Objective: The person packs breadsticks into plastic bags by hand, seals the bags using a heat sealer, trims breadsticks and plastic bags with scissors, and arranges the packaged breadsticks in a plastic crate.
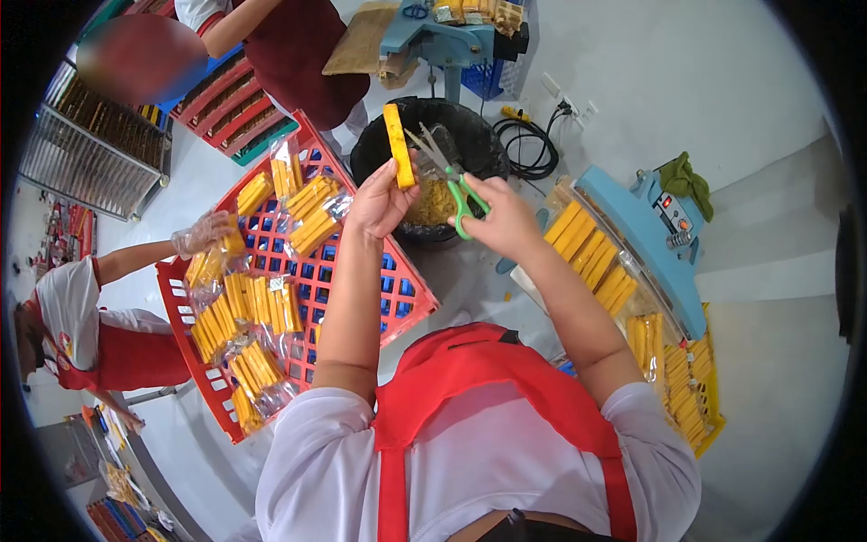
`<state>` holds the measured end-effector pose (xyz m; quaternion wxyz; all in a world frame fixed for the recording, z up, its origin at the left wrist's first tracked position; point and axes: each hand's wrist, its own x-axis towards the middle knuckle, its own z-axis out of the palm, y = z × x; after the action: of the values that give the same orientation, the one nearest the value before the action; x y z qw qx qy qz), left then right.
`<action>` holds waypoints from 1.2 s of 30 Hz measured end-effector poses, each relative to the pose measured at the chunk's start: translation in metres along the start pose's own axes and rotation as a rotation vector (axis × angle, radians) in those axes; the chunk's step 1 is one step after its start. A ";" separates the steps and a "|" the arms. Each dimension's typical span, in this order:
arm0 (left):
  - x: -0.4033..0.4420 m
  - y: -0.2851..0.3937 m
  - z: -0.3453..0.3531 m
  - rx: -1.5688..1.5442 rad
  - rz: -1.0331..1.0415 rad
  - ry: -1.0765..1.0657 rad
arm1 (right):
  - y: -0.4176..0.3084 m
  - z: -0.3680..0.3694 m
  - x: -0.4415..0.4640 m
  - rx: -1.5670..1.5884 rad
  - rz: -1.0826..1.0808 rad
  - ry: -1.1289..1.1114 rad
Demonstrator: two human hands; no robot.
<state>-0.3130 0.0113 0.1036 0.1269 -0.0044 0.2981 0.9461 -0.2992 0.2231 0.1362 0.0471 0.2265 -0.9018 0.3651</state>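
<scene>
My left hand (383,200) holds a yellow bar (398,146) upright between its fingers, above the near left side of a black-lined bin (495,154). In my right hand (498,215) are green-handled scissors (462,194). Their blades are apart and point up and left, close to the bar's right side; whether they touch it I cannot tell. Yellow scraps (432,202) lie in the bin below. To the left, a red crate (411,287) carries clear packs of yellow bars (314,230).
At the right stands a blue machine (632,244) with yellow bars along its front and a yellow crate (713,425) below. A co-worker's gloved hand (203,233) touches packs in the red crate. Another person (293,63) stands ahead. Black cables (533,149) lie by the wall.
</scene>
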 end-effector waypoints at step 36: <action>0.020 0.013 -0.028 -0.246 0.014 -0.072 | 0.001 0.019 0.031 0.155 0.013 -0.079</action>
<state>-0.3378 -0.0105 0.0861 0.1294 0.0162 0.1748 0.9759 -0.3259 0.1986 0.1297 -0.0084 0.2379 -0.8733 0.4251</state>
